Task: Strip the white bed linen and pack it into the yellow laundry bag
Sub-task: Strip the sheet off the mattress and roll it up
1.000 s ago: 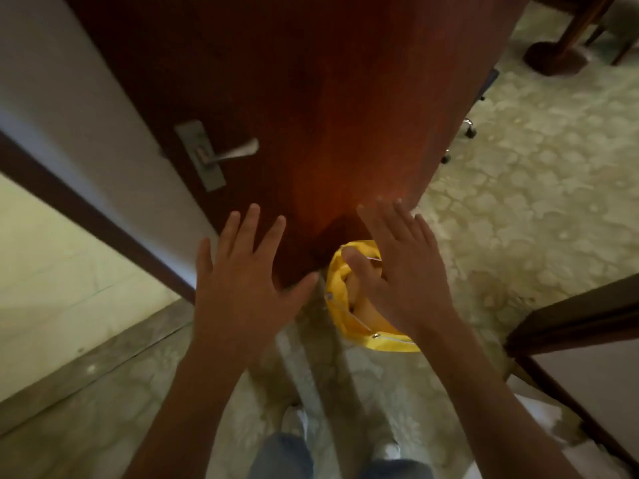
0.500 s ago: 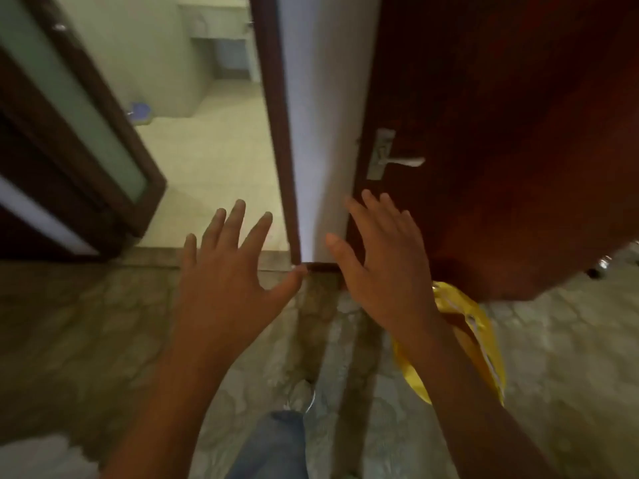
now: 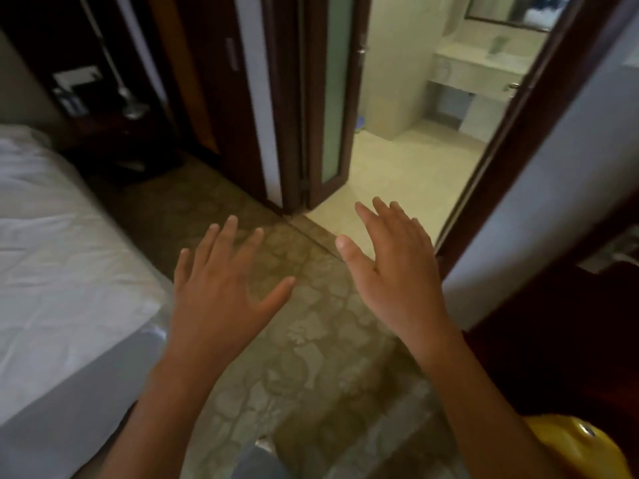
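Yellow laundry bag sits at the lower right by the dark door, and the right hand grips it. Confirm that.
Not quite. The head view shows the yellow laundry bag at lower right, but the right hand is open above the floor, holding nothing.

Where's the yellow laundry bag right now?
In the head view, the yellow laundry bag sits on the floor at the bottom right corner, just past the right forearm and below the dark wooden door.

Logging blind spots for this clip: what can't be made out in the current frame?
- Yellow laundry bag, head view: mostly cut off by the bottom edge and hidden behind the right forearm; contents unseen.
- White bed linen: runs off the left edge; extent unknown.
- Items on the dark bedside table: too dim and blurred to identify.
- Bathroom mirror: reflection blurred.
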